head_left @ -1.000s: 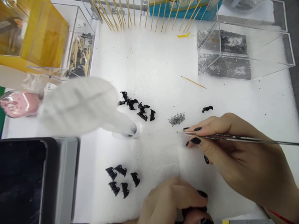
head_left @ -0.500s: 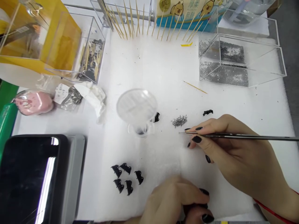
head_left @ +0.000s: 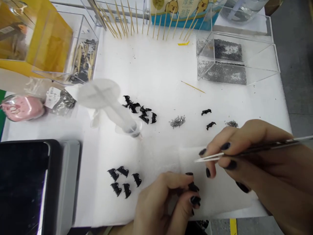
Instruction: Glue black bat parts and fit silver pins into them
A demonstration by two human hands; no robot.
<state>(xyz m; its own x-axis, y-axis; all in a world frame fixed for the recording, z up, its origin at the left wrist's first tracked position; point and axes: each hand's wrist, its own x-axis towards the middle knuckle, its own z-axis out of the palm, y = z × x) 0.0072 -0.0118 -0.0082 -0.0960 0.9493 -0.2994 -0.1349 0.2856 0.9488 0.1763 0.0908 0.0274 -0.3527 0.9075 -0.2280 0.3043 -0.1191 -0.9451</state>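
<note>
At the front edge, my left hand (head_left: pixel 162 202) pinches a small black piece (head_left: pixel 193 187) between thumb and finger. My right hand (head_left: pixel 249 156) holds metal tweezers (head_left: pixel 210 158), their tips up and left of the thumb, apart from the black piece. Several black bat-shaped pieces (head_left: pixel 126 190) lie left of my left hand, and more (head_left: pixel 144 112) are near the middle. A pile of tiny metal bits (head_left: pixel 177 121) sits above my hands, a second pile (head_left: pixel 231 123) beside my right hand. Two black pieces (head_left: pixel 206 112) lie between the piles.
A clear syringe-like tube (head_left: pixel 117 116) stands tilted at centre-left. A black device (head_left: pixel 24 186) is at the left. Behind are upright toothpicks (head_left: pixel 137 19), a clear tray (head_left: pixel 261 78) and a yellow box (head_left: pixel 53 36). One toothpick (head_left: pixel 193 86) lies flat.
The view has shifted. My left hand has risen from the front edge, showing the black piece in its fingers. My right hand and tweezers have moved down, away from the metal bits.
</note>
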